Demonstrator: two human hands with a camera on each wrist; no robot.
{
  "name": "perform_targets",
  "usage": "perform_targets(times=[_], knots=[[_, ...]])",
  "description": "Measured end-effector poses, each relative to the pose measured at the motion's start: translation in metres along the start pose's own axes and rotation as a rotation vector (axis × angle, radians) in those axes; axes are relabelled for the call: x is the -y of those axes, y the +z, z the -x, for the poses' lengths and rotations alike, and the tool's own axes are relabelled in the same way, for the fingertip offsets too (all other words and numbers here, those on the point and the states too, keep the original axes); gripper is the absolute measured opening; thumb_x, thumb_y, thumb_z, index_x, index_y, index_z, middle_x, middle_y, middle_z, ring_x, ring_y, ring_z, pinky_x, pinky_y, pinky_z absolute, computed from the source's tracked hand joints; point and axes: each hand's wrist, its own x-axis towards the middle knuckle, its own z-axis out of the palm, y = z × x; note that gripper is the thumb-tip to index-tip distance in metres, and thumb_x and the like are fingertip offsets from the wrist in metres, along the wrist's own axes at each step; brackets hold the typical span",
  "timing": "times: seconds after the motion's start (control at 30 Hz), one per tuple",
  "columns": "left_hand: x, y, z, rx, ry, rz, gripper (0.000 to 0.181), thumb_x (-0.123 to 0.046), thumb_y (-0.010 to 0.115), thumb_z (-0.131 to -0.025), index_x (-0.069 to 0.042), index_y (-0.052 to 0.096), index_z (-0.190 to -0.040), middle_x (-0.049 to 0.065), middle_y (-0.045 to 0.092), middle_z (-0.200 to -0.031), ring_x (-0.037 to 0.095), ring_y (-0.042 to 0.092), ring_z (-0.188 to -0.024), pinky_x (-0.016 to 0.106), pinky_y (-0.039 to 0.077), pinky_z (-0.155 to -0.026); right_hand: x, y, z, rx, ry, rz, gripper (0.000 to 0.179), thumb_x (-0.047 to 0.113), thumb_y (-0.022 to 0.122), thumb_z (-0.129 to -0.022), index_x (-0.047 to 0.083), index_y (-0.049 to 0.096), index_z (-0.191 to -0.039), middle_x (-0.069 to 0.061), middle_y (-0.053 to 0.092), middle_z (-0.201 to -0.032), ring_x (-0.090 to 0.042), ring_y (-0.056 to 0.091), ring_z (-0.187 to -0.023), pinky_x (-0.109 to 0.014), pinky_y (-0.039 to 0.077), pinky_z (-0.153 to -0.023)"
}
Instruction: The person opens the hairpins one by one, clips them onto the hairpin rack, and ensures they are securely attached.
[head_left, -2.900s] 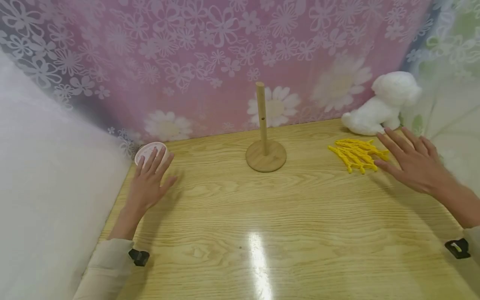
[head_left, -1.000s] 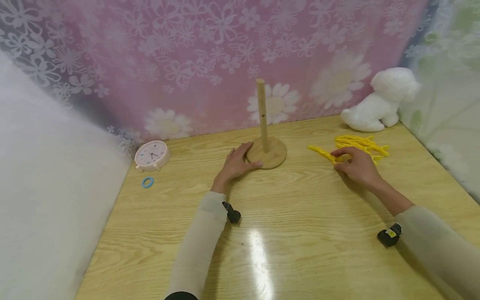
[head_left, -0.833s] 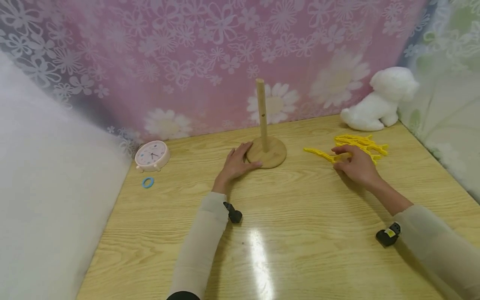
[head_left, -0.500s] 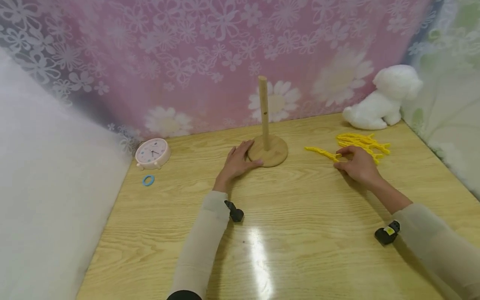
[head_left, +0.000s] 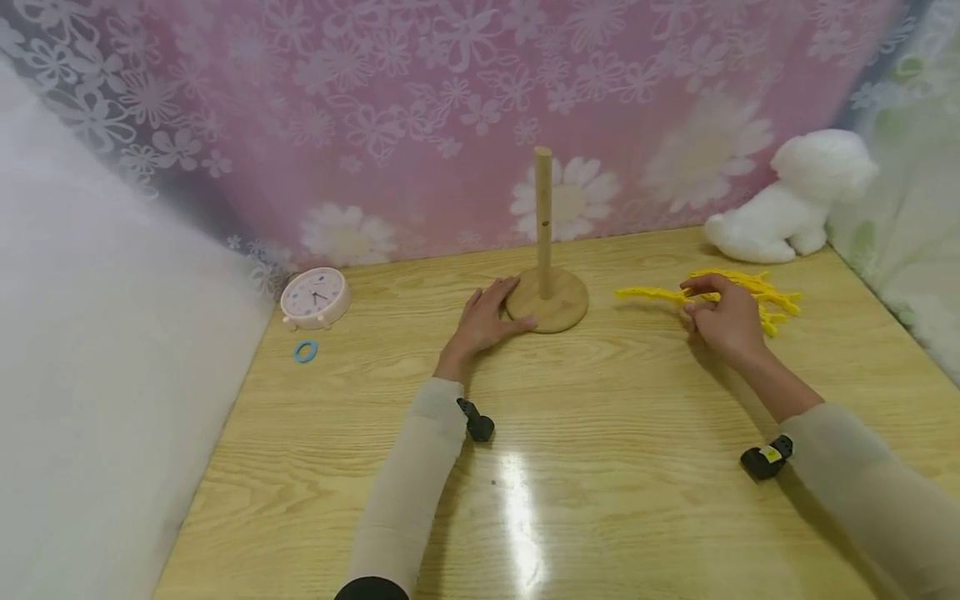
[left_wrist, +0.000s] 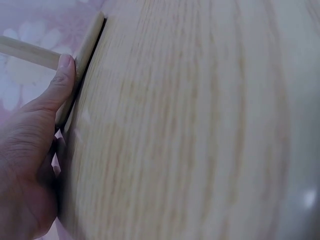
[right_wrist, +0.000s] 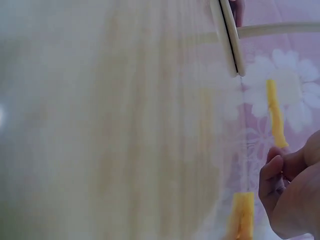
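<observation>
Right of the wooden stand [head_left: 544,242], the right hand [head_left: 727,323] pinches a yellow piece [head_left: 647,293], gripped end hidden, yellow pile [head_left: 772,294] partly covered; left hand [head_left: 483,323], spread, touches the base [head_left: 558,310], contact partly obscured.

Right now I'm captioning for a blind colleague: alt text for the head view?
The right hand pinches a slender yellow piece near a yellow pile; the left hand holds a wooden stand by its base. A pink clock and blue ring sit left, a white plush animal right.
</observation>
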Motion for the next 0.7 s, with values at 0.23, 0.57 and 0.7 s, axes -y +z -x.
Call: perform_targets(times=[0.23, 0.57, 0.7], knots=[[0.002, 0.001, 0.0, -0.017, 0.013, 0.002, 0.093, -0.057, 0.07, -0.096, -0.021, 0.024, -0.168, 0.003, 0.023, -0.173, 0.016, 0.014, -0.161, 0.039, 0.0, -0.131, 0.017, 0.013, -0.013, -0.044, -0.025, 0.038, 0.028, 0.0, 0.062, -0.099, 0.0, 0.067, -0.126, -0.02, 0.065, -0.12, -0.011, 0.045, -0.053, -0.026, 0.037, -0.042], [0.002, 0.002, -0.002, -0.006, 0.01, -0.004, 0.095, -0.058, 0.07, -0.095, -0.022, 0.022, -0.168, 0.002, 0.022, -0.173, 0.014, 0.013, -0.16, 0.038, -0.001, -0.13, 0.032, 0.041, -0.033, -0.072, -0.085, 0.017, 0.027, -0.01, 0.061, -0.092, -0.001, 0.072, -0.114, -0.019, 0.065, -0.108, -0.013, 0.052, -0.058, -0.019, 0.045, -0.051], [0.002, 0.001, -0.002, -0.002, -0.007, -0.007, 0.095, -0.058, 0.07, -0.095, -0.023, 0.022, -0.168, 0.001, 0.021, -0.173, 0.013, 0.012, -0.16, 0.037, -0.001, -0.13, 0.039, 0.054, -0.041, -0.066, -0.121, 0.013, 0.028, -0.014, 0.06, -0.088, -0.002, 0.074, -0.11, -0.021, 0.068, -0.101, -0.011, 0.055, -0.059, -0.016, 0.048, -0.053]])
